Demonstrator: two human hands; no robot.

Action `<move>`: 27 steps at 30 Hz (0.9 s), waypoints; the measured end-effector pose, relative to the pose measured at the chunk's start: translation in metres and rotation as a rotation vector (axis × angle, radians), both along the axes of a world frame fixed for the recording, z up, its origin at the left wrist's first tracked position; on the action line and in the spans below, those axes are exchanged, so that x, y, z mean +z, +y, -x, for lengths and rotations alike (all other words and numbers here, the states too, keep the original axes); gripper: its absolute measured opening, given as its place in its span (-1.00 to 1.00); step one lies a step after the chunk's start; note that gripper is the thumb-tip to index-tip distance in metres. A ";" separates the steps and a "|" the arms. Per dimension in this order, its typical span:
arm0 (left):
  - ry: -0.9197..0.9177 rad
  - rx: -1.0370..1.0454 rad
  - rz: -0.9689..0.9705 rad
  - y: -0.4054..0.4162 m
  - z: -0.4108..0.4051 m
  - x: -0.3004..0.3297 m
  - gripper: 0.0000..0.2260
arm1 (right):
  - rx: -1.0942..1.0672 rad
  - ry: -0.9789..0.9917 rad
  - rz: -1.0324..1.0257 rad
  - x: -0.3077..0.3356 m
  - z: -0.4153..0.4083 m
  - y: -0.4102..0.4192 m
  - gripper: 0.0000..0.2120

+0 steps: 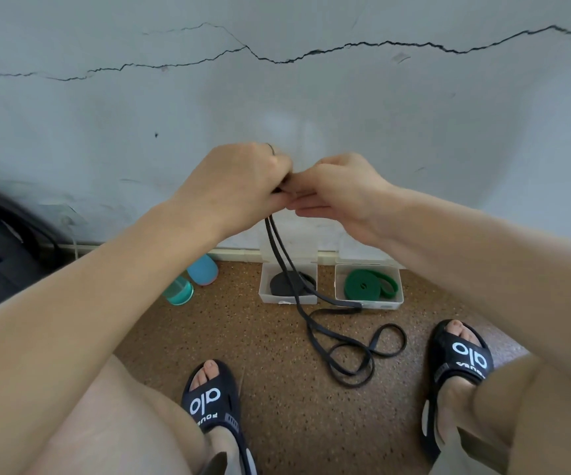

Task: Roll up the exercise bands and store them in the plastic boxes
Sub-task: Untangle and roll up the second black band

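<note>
My left hand (243, 181) and right hand (337, 192) together, both pinching the top of a black exercise band (314, 323), its loops trailing onto the speckled floor (277, 389), before two open plastic boxes (368, 301)

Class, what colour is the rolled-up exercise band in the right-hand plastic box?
Green rolled band; it shows in the head view.

Soft even daylight, faint shadows (wide-angle bowing at edges).
</note>
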State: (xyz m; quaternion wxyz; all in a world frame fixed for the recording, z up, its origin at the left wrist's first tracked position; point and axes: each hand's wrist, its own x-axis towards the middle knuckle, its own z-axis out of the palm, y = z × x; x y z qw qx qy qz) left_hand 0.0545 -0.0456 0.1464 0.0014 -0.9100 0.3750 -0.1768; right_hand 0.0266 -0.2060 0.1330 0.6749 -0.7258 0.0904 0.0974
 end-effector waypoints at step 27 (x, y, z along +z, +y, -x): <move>0.114 -0.086 0.274 0.009 0.002 -0.004 -0.75 | 0.090 -0.061 0.165 0.005 0.005 0.005 -0.72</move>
